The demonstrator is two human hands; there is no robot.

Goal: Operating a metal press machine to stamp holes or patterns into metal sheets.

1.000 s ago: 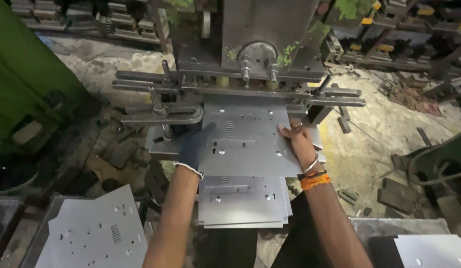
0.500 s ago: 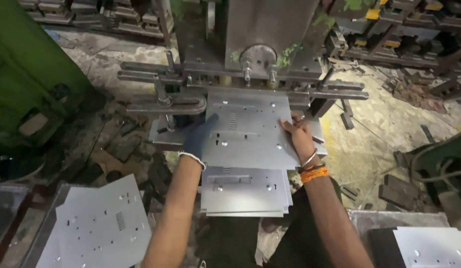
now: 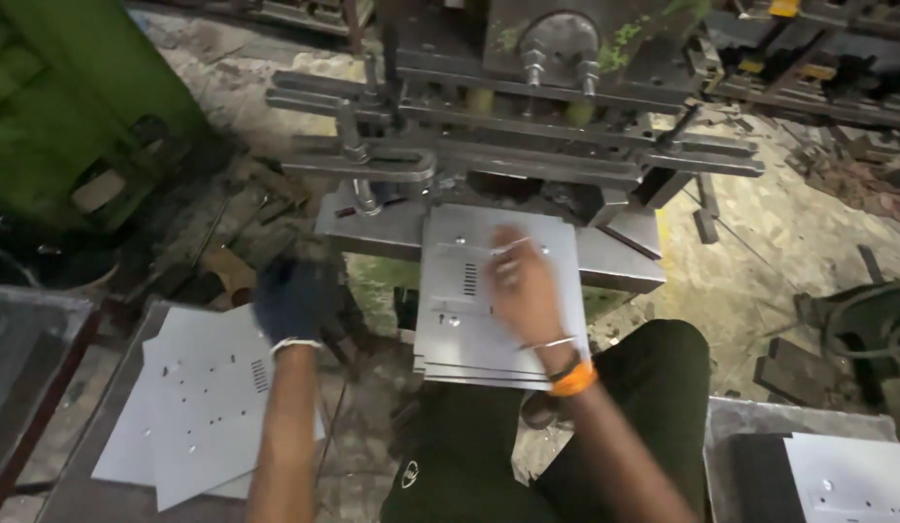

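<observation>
Standing right next to this person at the press, so here's how it looks. Right hand is stretched forward, palm down, lying flat on the top sheet of a small stack of punched metal sheets that sits on the press bed and hangs off its front edge over the lap. Fingers look spread and relaxed on the sheet rather than gripping it, though it's motion-blurred so hard to be totally sure. There's an orange band on that wrist.

Left hand has a dark glove on and is out to the left side, hovering above the near corner of another pile of grey sheets with the same hole pattern. It's blurry, so I can't tell whether those fingers are curled or loose; nothing visibly in them.

That left pile rests on a low metal tabletop. The press itself is a heavy steel thing with bars and bolts, green machine off to the left, and the concrete floor is grimy with scrap bits lying around. More sheets at the bottom right.
</observation>
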